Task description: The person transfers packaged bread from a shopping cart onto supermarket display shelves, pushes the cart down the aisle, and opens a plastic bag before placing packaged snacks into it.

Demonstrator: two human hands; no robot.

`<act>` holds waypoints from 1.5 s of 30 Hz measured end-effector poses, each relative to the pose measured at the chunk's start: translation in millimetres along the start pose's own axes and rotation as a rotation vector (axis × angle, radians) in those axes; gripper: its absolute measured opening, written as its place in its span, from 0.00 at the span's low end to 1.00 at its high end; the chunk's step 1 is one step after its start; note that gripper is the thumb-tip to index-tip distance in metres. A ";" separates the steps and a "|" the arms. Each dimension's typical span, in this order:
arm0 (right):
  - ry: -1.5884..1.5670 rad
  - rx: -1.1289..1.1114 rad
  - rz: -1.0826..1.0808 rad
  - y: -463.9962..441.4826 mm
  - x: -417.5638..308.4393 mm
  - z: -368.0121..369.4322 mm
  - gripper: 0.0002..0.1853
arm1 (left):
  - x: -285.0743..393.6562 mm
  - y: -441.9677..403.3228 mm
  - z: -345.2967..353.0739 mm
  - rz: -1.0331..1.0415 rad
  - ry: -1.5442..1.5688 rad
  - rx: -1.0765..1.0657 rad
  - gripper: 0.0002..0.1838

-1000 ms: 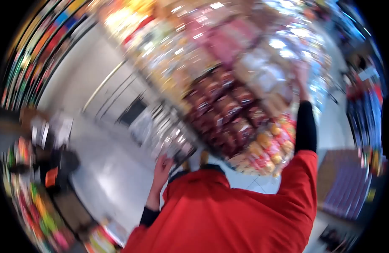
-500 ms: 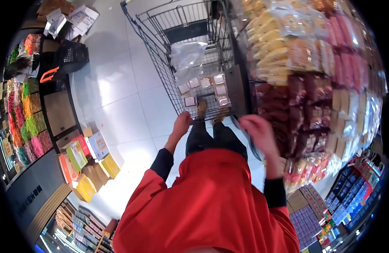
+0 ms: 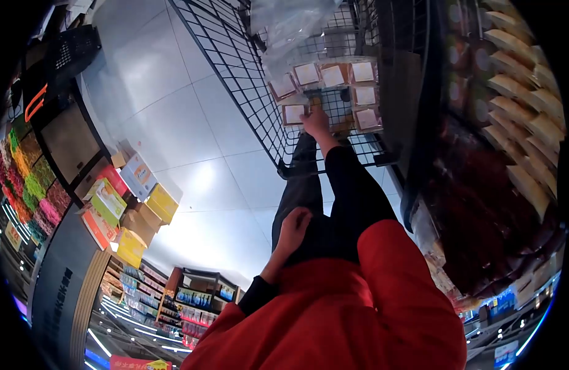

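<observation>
Packet (image 3: 293, 115), near left, looks light; I'd hold its edges (right hand (image 3: 316, 121) at one, left hand (image 3: 294, 228) away, both grips unclear).

Pale tiled floor (image 3: 167, 123) with bright glare (image 3: 203, 179)
Stocked shelves (image 3: 200, 298) and strip lights (image 3: 99, 343) show near a grey lettered panel (image 3: 62, 290).

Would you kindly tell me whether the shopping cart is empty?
Not empty: the cart holds small packets and clear plastic, and the right hand is at one packet.
</observation>
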State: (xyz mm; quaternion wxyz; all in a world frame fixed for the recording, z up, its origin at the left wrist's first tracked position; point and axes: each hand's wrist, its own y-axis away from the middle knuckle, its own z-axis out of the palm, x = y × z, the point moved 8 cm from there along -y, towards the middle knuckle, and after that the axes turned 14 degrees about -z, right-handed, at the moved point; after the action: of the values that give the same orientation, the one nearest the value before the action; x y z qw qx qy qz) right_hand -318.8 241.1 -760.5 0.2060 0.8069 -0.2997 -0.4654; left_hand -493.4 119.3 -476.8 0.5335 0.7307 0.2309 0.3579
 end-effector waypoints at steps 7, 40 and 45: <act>-0.015 -0.072 0.037 42.7 -40.6 -75.2 0.17 | 32.3 -14.7 -35.1 0.026 0.100 0.039 0.09; -1.169 0.374 -0.643 417.7 -217.9 -473.0 0.21 | 335.1 278.6 75.5 0.833 -0.015 -0.425 0.25; -0.793 0.560 -0.727 474.3 -204.3 -506.3 0.33 | 348.0 308.1 113.3 0.929 0.062 -0.513 0.25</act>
State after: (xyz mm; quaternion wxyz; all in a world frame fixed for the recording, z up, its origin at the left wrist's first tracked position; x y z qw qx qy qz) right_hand -93.6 57.4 -98.3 -0.3137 0.6462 -0.1701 -0.6746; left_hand -198.1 200.1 -109.2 0.4731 0.5912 -0.1963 0.6230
